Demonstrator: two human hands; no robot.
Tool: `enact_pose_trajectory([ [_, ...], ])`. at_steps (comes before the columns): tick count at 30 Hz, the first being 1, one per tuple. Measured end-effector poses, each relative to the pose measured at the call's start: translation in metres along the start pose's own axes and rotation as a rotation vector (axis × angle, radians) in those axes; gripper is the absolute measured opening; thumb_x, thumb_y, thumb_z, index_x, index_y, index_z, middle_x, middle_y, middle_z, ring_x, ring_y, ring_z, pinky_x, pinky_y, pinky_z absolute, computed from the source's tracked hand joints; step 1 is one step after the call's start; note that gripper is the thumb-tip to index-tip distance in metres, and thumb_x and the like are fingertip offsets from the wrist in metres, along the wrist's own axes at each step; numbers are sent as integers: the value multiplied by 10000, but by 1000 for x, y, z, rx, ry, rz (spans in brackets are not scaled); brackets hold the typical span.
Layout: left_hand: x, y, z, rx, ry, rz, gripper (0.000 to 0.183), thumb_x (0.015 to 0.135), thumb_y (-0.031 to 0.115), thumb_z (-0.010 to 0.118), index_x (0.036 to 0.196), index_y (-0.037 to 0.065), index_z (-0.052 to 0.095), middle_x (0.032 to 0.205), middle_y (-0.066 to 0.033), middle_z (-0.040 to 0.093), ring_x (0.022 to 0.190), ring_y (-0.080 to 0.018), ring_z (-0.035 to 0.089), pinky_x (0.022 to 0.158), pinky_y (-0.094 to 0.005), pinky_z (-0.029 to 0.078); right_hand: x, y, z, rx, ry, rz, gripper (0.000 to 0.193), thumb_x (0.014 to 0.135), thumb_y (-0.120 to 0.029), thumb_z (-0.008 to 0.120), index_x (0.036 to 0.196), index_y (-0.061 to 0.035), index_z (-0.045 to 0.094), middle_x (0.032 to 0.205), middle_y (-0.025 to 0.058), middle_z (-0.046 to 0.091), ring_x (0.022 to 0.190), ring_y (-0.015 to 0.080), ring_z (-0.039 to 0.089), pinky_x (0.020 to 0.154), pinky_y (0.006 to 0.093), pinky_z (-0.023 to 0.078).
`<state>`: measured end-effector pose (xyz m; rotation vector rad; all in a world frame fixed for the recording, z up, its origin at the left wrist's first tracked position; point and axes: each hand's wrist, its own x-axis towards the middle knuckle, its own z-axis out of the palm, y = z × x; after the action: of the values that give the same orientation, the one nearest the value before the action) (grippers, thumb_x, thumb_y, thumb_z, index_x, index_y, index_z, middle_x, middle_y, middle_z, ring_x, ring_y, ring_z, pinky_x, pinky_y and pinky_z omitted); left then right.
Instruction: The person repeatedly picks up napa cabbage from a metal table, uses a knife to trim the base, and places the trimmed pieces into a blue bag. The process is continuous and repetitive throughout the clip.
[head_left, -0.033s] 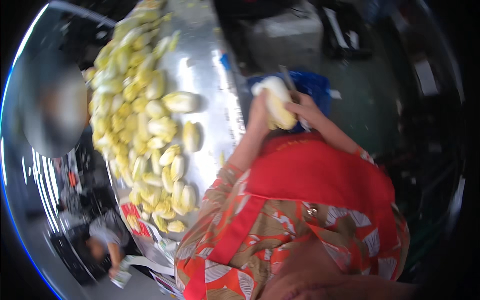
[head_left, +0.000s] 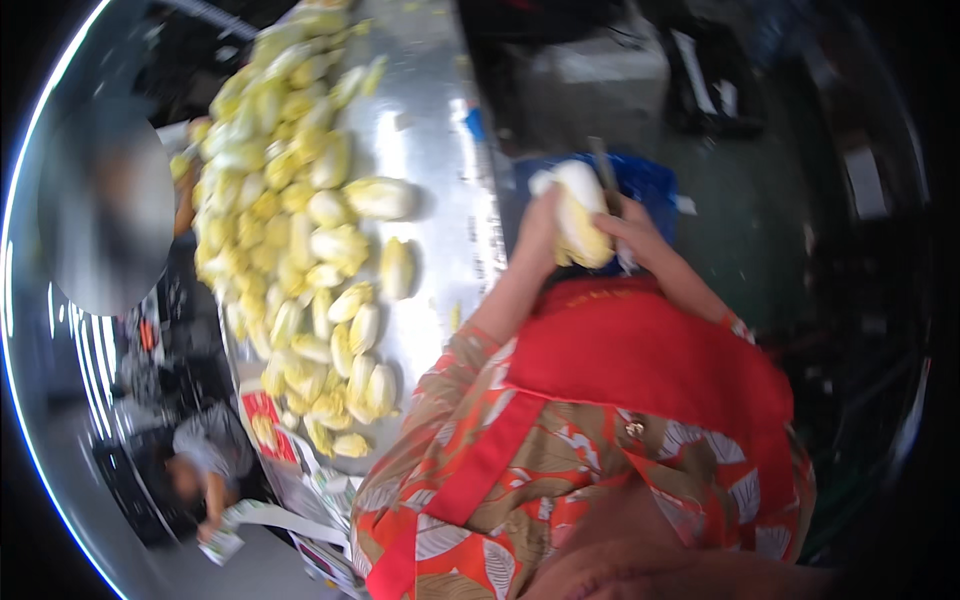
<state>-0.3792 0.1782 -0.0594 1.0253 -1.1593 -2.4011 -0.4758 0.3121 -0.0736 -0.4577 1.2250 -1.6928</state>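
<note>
In front of my red apron I hold a peeled napa cabbage (head_left: 580, 215), white at its base and pale yellow toward the leaf tips. My left hand (head_left: 536, 232) is closed around its left side. My right hand (head_left: 634, 228) has its thumb against the cabbage's right side, its fingers closed on what looks like a knife; a thin metal blade (head_left: 602, 165) sticks up from them, its handle hidden. Beneath both hands is a container with a blue plastic liner (head_left: 655, 180). On the metal table (head_left: 435, 190) to my left lies a large heap of napa cabbages (head_left: 300, 210).
A few cabbages, such as a single cabbage (head_left: 397, 268), lie apart from the heap near the table's right side. A red and white box (head_left: 268, 425) stands by the near left corner. Another person (head_left: 210, 460) is at lower left. A black crate (head_left: 712, 80) sits at far right.
The whole view has shifted slightly, so the table and cabbages appear farther right. My hold on the cabbage and blade looks the same.
</note>
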Motion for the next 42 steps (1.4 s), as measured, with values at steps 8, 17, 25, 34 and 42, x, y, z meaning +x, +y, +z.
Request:
enact_pose_trajectory([
  [8, 5, -6, 7, -105, -298, 20, 376, 953, 206, 489, 1280, 21, 479, 1155, -122, 592, 1052, -232, 591, 917, -349, 473, -18, 1, -22, -23, 112, 71, 526, 838, -232, 631, 1261, 42, 483, 1125, 114, 602, 1015, 182, 581, 877, 296, 464],
  [17, 23, -20, 25, -18, -175, 152, 309, 951, 166, 482, 1218, 12, 508, 1097, -118, 609, 1014, -226, 599, 893, -337, 484, -12, 10, -29, -25, 360, -159, 500, 817, -242, 671, 1203, 45, 535, 1095, 110, 616, 966, 189, 593, 876, 311, 458],
  [25, 46, -6, 14, 123, -51, 152, 349, 946, 194, 512, 1243, 24, 444, 969, -156, 605, 903, -268, 630, 808, -376, 525, -15, 4, -58, 363, 612, -254, 501, 840, -296, 657, 1175, 53, 524, 1066, 115, 613, 936, 198, 613, 834, 320, 485],
  [34, 47, -20, 10, 403, -489, -146, 671, 915, 534, 510, 1369, 57, 379, 1267, -101, 524, 1167, -217, 518, 980, -355, 415, -25, 9, -41, 116, 279, -122, 547, 845, -317, 621, 1231, 50, 498, 1094, 117, 605, 953, 183, 606, 829, 295, 482],
  [42, 12, -13, 14, 38, -493, -144, 457, 951, 354, 539, 1296, 71, 443, 1144, -57, 574, 1034, -152, 569, 882, -307, 475, -24, -8, -14, -486, 337, -233, 473, 816, -209, 702, 1199, 27, 555, 930, 53, 626, 820, 108, 572, 751, 240, 462],
])
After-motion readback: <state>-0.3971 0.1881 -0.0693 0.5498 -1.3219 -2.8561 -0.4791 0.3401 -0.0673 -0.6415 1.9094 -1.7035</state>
